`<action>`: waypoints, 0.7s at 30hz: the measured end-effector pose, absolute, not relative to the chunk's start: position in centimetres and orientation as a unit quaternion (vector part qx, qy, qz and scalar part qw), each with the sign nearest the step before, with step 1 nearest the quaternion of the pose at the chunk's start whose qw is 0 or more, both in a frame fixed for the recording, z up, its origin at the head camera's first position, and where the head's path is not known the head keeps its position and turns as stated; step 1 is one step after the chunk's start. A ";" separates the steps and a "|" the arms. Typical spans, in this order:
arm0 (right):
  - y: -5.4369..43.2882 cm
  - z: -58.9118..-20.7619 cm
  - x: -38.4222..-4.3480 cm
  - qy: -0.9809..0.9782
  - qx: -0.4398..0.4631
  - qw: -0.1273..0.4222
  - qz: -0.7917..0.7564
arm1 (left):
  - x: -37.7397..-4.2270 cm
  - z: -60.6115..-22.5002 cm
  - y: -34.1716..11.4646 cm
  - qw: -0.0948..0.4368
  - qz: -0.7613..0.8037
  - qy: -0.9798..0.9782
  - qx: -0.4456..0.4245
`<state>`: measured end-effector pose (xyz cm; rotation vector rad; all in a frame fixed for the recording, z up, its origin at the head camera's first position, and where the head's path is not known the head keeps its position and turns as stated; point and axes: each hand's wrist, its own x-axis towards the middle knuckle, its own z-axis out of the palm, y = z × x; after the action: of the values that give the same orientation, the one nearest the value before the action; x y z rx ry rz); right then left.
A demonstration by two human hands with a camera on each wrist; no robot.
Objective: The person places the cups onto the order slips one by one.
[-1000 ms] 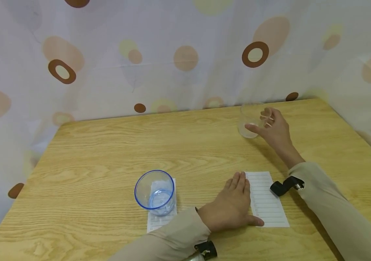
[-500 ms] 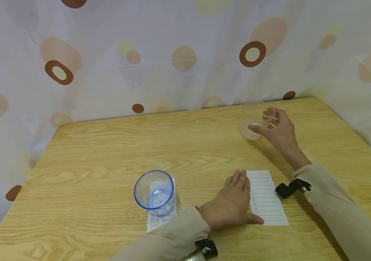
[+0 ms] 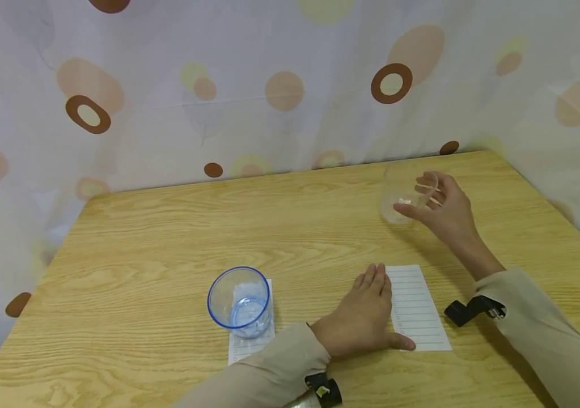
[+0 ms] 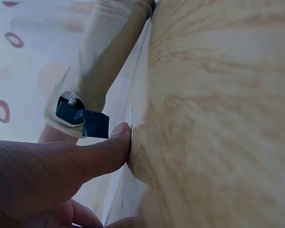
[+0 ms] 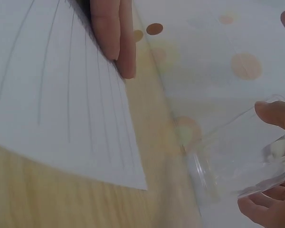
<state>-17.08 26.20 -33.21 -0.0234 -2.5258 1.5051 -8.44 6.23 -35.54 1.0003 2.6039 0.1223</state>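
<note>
My right hand (image 3: 448, 209) holds a clear see-through cup (image 3: 390, 195) at the back right of the table, thumb on the near side and fingers behind. Whether the cup's base touches the wood I cannot tell. In the right wrist view the clear cup (image 5: 228, 152) sits between thumb and fingers. My left hand (image 3: 358, 320) lies flat with straight fingers over the left edge of a lined paper sheet (image 3: 419, 309), covering part of it; its thumb (image 4: 111, 152) touches the paper in the left wrist view.
Left of my left hand, a clear cup with a blue rim (image 3: 239, 297) stands on a second lined sheet (image 3: 237, 354), partly hidden by the left sleeve (image 3: 274, 368). Behind the wooden table (image 3: 167, 232) hangs a curtain with brown and beige dots (image 3: 249, 68).
My right hand has moved the clear cup to the right and slightly nearer to me. The left hand stays on the paper, and the blue-rimmed cup stands where it was.
</note>
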 end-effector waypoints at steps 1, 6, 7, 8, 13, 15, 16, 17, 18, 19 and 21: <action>26.2 -33.1 -16.9 -0.855 -0.005 0.100 0.509 | -8.5 -35.6 6.2 0.176 0.044 0.918 0.353; 26.4 -32.8 -16.1 -0.859 -0.005 0.102 0.502 | -8.5 -35.7 6.3 0.179 0.057 0.917 0.352; 26.5 -32.8 -16.0 -0.859 -0.006 0.101 0.501 | -8.5 -35.7 6.4 0.177 0.058 0.918 0.350; 26.6 -32.8 -15.9 -0.859 -0.006 0.100 0.501 | -8.5 -35.8 6.5 0.176 0.059 0.919 0.349; 26.9 -33.2 -15.6 -0.862 -0.004 0.094 0.498 | -8.5 -35.8 6.6 0.174 0.054 0.922 0.342; 27.0 -33.3 -15.4 -0.864 -0.003 0.095 0.495 | -8.5 -35.8 6.6 0.176 0.052 0.923 0.340; 27.1 -33.4 -15.3 -0.865 -0.001 0.095 0.493 | -8.5 -35.8 6.6 0.176 0.051 0.923 0.339; 27.2 -33.5 -15.1 -0.867 0.002 0.095 0.490 | -8.5 -35.8 6.6 0.176 0.052 0.923 0.339; 27.2 -33.5 -15.0 -0.869 0.005 0.095 0.485 | -8.5 -35.8 6.6 0.177 0.051 0.923 0.339; 27.2 -33.5 -14.8 -0.872 0.008 0.094 0.481 | -8.5 -35.8 6.6 0.177 0.051 0.923 0.339; 27.3 -33.6 -14.3 -0.876 0.015 0.096 0.473 | -8.5 -35.9 6.5 0.176 0.051 0.922 0.341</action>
<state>-14.29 27.31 -33.62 0.0441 -2.5955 1.4006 -8.47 6.53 -35.89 0.9652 2.6116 0.1437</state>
